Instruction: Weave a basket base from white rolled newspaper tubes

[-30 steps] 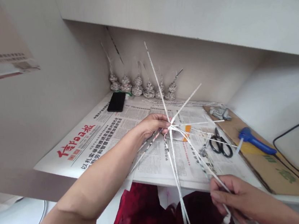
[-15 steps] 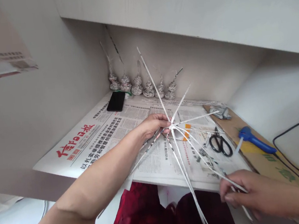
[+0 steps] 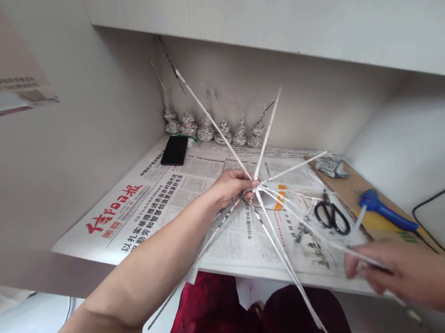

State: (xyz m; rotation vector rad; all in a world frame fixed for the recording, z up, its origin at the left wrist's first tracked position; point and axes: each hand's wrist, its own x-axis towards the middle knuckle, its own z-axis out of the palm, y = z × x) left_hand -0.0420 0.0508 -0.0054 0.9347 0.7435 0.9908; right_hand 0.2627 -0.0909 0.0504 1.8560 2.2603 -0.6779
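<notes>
1. Left hand, centre: thumb and fingers were pinched closed on the paper sticks where these met, the lengths fanning outward mid-frame;
2. Right hand, lower right, blurred: fingers were curled around one of the sticks;
3. Scissors lay right of centre, near the blue glue gun; six woven gourds stood in a row, upper centre.

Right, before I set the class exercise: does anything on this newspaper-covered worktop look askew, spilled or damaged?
Yes, mildly: the rightmost gourd-shaped woven piece leans right, while its neighbours stand roughly upright. A crumpled grey wad, paper or cloth, looks like scrap left on the cardboard. No spill is visible.
</notes>
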